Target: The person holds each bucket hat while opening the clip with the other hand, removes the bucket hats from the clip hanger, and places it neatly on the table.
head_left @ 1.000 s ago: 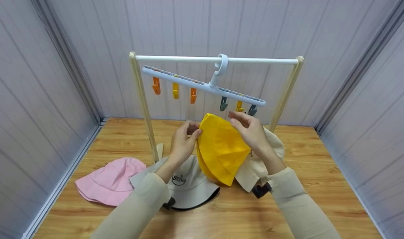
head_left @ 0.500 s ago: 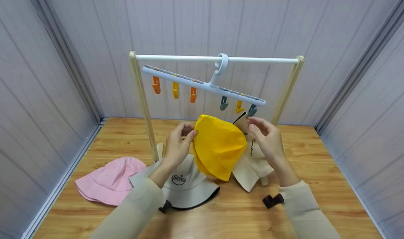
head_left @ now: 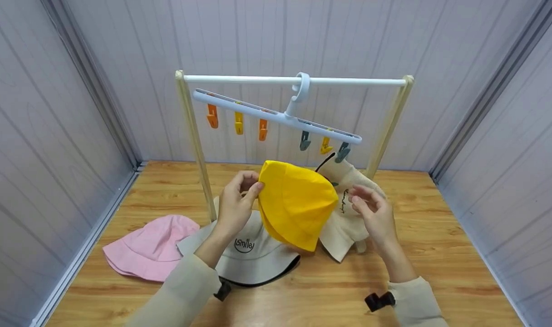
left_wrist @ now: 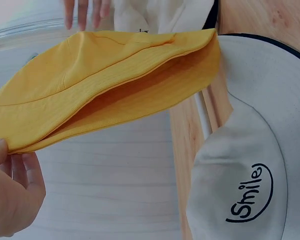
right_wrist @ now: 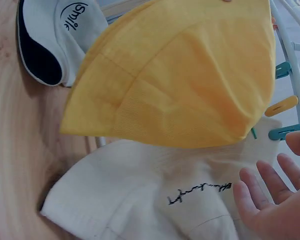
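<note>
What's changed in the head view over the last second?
The right hand has moved right and down in view, from overlapping the yellow bucket hat to clear of it. The left hand, pinching that hat's brim, has shifted slightly left and down, taking it along. Unchanged: pink bucket hat, gray "Smile" bucket hat, tilted hanger.

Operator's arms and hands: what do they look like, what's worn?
Left hand and right hand: bare, no gloves. Left sleeve and right sleeve: plain pale beige, long. Left black block and right black block jut out by the sleeve ends. No cables or markings visible.
</note>
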A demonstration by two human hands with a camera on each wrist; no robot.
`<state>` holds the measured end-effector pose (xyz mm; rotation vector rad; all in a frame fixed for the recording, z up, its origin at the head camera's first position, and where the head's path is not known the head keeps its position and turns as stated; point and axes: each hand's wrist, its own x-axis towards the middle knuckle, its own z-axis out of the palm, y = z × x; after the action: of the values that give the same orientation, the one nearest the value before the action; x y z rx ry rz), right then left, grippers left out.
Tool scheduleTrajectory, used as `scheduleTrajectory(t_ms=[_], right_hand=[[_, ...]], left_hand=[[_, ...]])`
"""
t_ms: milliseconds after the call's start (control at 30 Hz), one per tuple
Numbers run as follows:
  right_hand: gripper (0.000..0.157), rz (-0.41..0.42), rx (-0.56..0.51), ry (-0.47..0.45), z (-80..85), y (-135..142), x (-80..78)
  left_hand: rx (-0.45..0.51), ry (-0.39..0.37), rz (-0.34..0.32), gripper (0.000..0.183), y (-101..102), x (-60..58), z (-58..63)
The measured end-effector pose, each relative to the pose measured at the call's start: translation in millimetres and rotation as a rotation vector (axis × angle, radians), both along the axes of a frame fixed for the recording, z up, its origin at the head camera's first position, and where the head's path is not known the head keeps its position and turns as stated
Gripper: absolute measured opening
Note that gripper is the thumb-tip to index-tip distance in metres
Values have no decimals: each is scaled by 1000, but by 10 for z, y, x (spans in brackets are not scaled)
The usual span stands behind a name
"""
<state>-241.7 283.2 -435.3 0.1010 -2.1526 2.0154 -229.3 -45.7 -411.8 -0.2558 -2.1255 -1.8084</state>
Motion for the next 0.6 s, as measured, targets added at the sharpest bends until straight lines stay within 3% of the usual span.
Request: scheduleTrajectory(t_ms=[367,600], right_hand=[[39,12,-27,-100,-314,-108,133],[37,27,-78,-154,-473,-180,187]], left_hand=[[100,36,-14,14,26,141,-31],[128,18,0,14,70,213,-68]])
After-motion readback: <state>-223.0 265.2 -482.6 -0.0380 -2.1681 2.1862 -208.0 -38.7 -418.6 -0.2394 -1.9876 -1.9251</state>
